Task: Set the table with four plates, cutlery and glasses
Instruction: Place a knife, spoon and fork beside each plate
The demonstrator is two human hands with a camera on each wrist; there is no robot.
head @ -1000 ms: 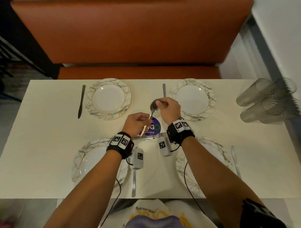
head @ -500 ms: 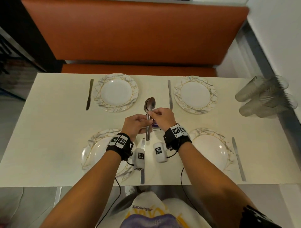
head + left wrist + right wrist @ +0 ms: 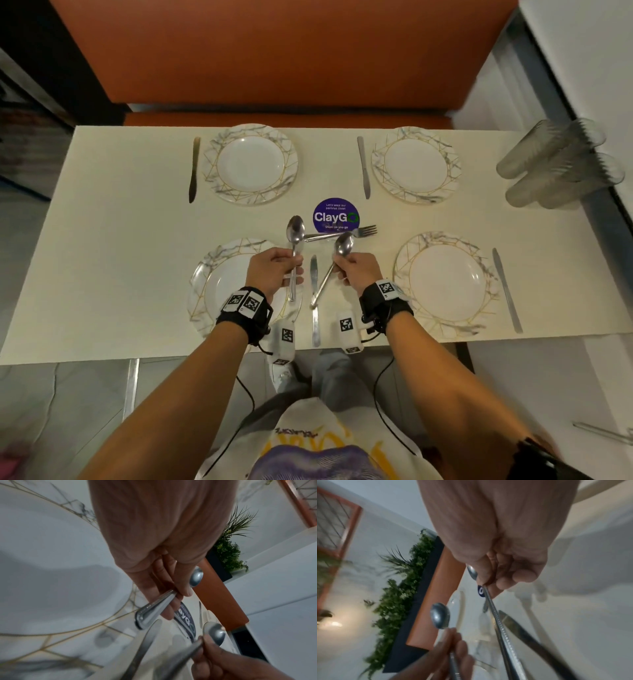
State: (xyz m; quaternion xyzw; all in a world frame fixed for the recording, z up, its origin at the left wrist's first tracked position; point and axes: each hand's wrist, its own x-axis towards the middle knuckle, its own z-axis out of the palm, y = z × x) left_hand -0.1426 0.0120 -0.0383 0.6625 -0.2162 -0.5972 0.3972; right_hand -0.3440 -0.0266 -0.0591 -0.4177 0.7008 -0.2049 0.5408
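Four marble-rimmed plates sit on the cream table (image 3: 120,274): far left plate (image 3: 251,164), far right plate (image 3: 416,164), near left plate (image 3: 209,291), near right plate (image 3: 445,284). A knife lies beside each, such as the knife (image 3: 314,301) between my hands. My left hand (image 3: 274,270) grips spoons (image 3: 295,233) by the handle, bowl up; at least two stacked handles show as spoon handles (image 3: 154,608). My right hand (image 3: 354,270) pinches one spoon (image 3: 343,245), also seen as the spoon (image 3: 496,615). A fork (image 3: 342,233) lies on the table beyond my hands.
A round purple ClayGo sticker (image 3: 335,216) marks the table's middle. Several clear glasses (image 3: 558,164) lie stacked on their sides at the far right edge. An orange bench (image 3: 284,51) runs behind the table. A white wall stands to the right.
My hands held the spoons together in one bunch; now they have drawn apart, the right hand taking one spoon away to the right. The sticker and the fork are uncovered.
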